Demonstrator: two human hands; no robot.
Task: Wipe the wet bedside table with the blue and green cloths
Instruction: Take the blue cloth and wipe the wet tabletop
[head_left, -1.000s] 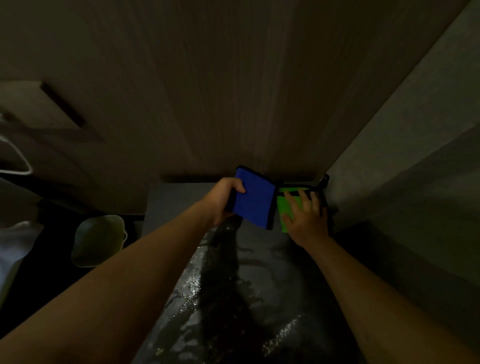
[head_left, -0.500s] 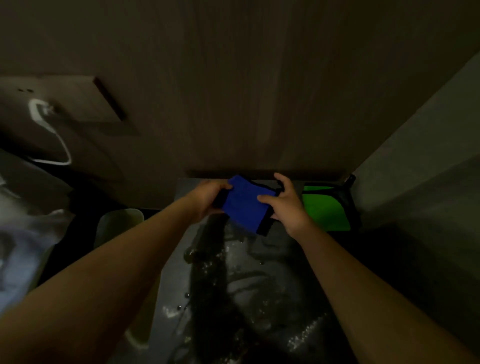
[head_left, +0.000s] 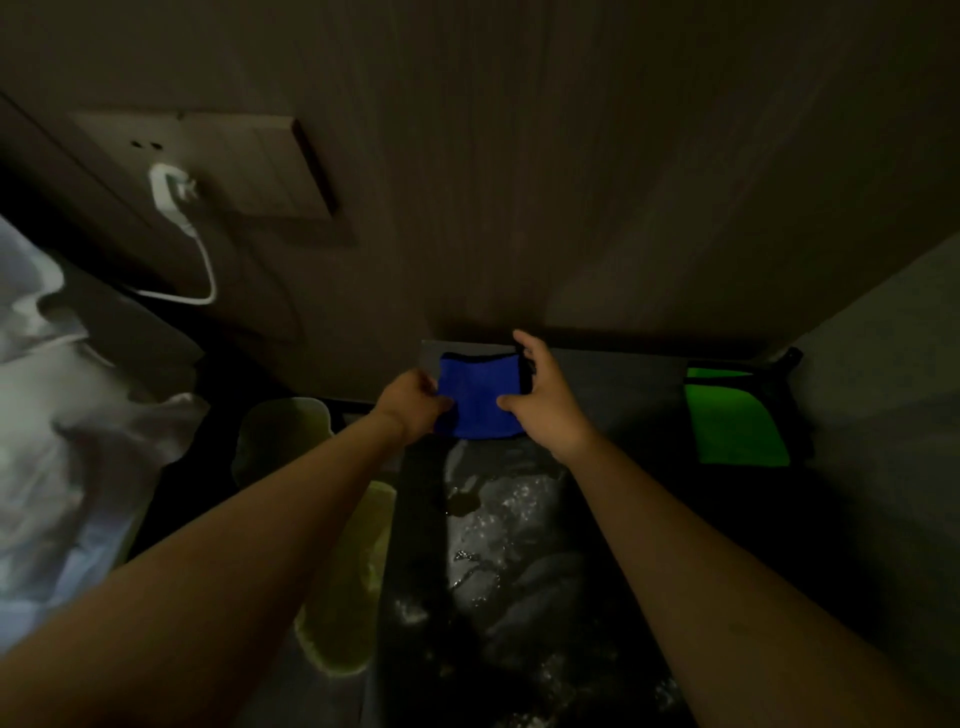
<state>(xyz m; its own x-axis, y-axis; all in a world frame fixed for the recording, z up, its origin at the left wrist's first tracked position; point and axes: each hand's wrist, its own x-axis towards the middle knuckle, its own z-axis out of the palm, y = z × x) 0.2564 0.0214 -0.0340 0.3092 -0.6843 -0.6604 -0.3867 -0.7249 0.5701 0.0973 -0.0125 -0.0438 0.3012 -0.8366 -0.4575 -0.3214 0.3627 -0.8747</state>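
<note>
At frame centre both hands grip the blue cloth: the left hand pinches its left edge, the right hand its right side, over the far end of the wet table. The green cloth lies on the table at right, well apart

1. My folded blue cloth with a black edge is held up at the far end of the table. My left hand pinches its left side and my right hand pinches its right side.
2. My folded bright green cloth with a black edge lies flat in the far right corner, well apart from the blue one.
3. My dark grey bedside table is wet, with shiny water spread across the near part of its top.
</note>
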